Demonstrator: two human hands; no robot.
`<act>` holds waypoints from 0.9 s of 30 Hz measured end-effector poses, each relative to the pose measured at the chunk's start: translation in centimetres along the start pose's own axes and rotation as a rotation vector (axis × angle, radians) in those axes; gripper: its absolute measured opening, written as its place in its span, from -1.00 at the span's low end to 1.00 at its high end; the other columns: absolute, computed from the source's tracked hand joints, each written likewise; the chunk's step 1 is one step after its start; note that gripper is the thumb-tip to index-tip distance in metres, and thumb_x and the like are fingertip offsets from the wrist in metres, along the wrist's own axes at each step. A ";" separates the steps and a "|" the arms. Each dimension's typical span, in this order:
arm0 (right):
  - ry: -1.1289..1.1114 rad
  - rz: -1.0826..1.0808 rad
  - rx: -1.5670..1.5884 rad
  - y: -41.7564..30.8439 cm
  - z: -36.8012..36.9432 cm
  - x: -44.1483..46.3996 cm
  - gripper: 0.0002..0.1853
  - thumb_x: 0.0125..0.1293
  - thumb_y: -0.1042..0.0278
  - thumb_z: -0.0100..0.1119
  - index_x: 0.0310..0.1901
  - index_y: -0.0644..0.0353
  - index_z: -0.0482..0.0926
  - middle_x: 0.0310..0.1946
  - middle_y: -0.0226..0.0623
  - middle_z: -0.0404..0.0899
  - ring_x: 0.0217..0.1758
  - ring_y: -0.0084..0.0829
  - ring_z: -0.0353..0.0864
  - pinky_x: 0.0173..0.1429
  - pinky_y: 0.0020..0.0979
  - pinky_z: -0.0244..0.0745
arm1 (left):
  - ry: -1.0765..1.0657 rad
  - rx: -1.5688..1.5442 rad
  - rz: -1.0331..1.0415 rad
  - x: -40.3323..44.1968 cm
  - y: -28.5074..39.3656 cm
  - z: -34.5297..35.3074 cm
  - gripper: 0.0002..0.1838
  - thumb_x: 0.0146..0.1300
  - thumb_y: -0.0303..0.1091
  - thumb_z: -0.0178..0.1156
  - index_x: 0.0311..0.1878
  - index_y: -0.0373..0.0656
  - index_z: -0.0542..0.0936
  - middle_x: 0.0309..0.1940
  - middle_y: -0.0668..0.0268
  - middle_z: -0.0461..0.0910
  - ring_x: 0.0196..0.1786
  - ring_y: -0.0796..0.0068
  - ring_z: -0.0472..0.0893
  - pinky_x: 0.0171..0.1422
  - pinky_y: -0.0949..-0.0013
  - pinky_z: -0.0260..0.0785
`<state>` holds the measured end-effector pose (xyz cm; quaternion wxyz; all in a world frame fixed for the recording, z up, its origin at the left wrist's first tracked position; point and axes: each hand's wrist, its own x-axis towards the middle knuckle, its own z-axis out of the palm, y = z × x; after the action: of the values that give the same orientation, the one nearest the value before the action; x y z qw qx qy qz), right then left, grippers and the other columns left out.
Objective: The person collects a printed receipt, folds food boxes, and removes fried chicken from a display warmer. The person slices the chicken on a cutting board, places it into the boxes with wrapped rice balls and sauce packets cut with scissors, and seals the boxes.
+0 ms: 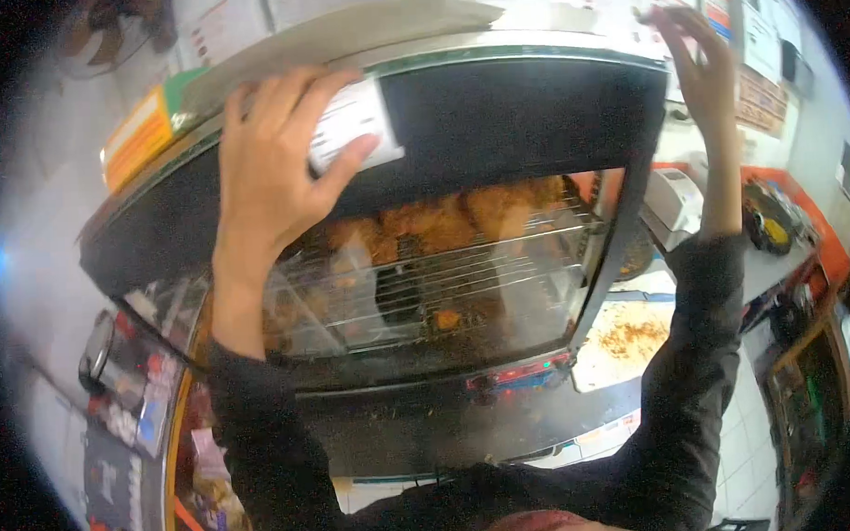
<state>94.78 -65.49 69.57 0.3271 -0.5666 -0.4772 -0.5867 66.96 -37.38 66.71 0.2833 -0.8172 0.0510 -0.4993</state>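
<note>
My left hand [273, 154] is raised in front of the dark upper panel [523, 112] of a food warmer cabinet. Its thumb and fingers are closed on a white printed paper slip [359, 127], and its fingertips reach the cabinet's top edge. My right hand [703, 64] is lifted beyond the cabinet's upper right corner, close to the papers on the wall. Its fingertips are pinched together at a small dark spot too blurred to name. Below, behind glass, browned fried pieces [442, 227] lie on a wire rack [463, 292].
An orange and green packet [140, 140] sits on the cabinet's top left. At the right, a white machine [675, 201] stands on a counter beside an orange-red edge. A white tray with brown crumbs [624, 338] lies below it. Several printed sheets [763, 38] hang on the wall.
</note>
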 end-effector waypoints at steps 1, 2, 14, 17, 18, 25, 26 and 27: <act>-0.174 0.011 0.068 3.7 -0.2 1.4 -0.71 0.35 0.24 0.04 -0.07 0.25 0.60 -0.14 -0.33 0.63 -0.11 -0.52 0.54 0.06 -0.46 0.40 | 0.022 -0.013 0.019 0.1 0.2 -0.4 -0.52 0.11 0.00 0.17 0.02 -0.08 0.50 -0.10 0.23 0.50 0.02 0.21 0.42 0.17 0.11 0.13; -0.347 0.027 0.140 7.0 -0.4 1.9 -0.70 0.37 0.24 0.02 -0.02 0.25 0.58 -0.08 -0.40 0.61 -0.08 -0.53 0.53 0.11 -0.47 0.39 | 0.024 -0.003 -0.017 0.2 0.6 -0.7 -0.55 0.13 -0.03 0.15 0.01 -0.09 0.51 -0.11 0.25 0.51 0.02 0.23 0.42 0.19 0.11 0.11; -0.895 -0.003 0.414 14.8 0.1 2.0 -0.53 0.20 -0.02 0.20 0.01 0.15 0.60 -0.17 -0.28 0.66 -0.21 -0.38 0.64 -0.10 -0.35 0.52 | -0.074 0.208 -0.255 1.0 3.0 -1.3 -0.62 0.31 -0.14 -0.10 0.05 -0.11 0.51 -0.06 0.16 0.48 0.06 0.12 0.37 0.26 0.15 0.06; -0.770 -0.027 0.445 16.7 1.5 1.8 -0.56 0.18 -0.05 0.21 -0.16 0.21 0.66 -0.35 -0.24 0.67 -0.35 -0.30 0.64 -0.25 -0.29 0.52 | 0.014 0.307 -0.201 3.8 7.5 -2.0 -0.61 0.31 -0.15 -0.11 0.03 -0.17 0.51 -0.04 0.14 0.49 0.04 0.12 0.41 0.20 0.18 0.15; -0.766 -0.039 0.441 15.7 1.2 2.5 -0.56 0.19 -0.04 0.21 -0.16 0.22 0.66 -0.34 -0.20 0.66 -0.34 -0.31 0.65 -0.24 -0.31 0.52 | 0.088 0.263 -0.171 5.1 9.4 -2.2 -0.62 0.31 -0.16 -0.11 0.01 -0.17 0.52 -0.05 0.14 0.50 0.02 0.12 0.44 0.17 0.18 0.19; -0.469 0.057 0.583 11.7 0.2 2.7 -0.83 0.28 0.39 0.08 -0.28 0.34 0.56 -0.47 -0.32 0.58 -0.35 -0.45 0.56 -0.20 -0.39 0.48 | 0.120 -0.297 -0.067 14.3 15.3 2.6 -0.67 0.31 -0.15 -0.03 -0.10 -0.19 0.56 -0.17 0.12 0.57 -0.03 0.06 0.52 0.08 0.23 0.31; -0.321 -0.095 0.618 11.6 0.4 2.5 -0.87 0.24 0.44 0.08 -0.33 0.34 0.54 -0.47 -0.31 0.57 -0.30 -0.42 0.56 -0.17 -0.37 0.48 | 0.026 -0.347 -0.102 15.5 15.6 3.5 -0.65 0.32 -0.14 -0.03 -0.10 -0.21 0.56 -0.15 0.10 0.57 -0.02 0.07 0.52 0.10 0.25 0.31; -0.326 -0.144 0.612 12.0 0.8 2.5 -0.89 0.19 0.46 0.07 -0.42 0.31 0.49 -0.43 -0.19 0.56 -0.22 -0.28 0.58 -0.13 -0.29 0.46 | -0.069 -0.398 -0.133 16.6 15.8 4.3 -0.64 0.33 -0.12 -0.03 -0.09 -0.23 0.55 -0.13 0.09 0.57 -0.01 0.08 0.53 0.11 0.26 0.31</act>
<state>105.75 -68.30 74.25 0.3593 -0.4934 -0.7155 -0.3400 81.95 -54.85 70.18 0.0844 -0.8751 0.0849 -0.4689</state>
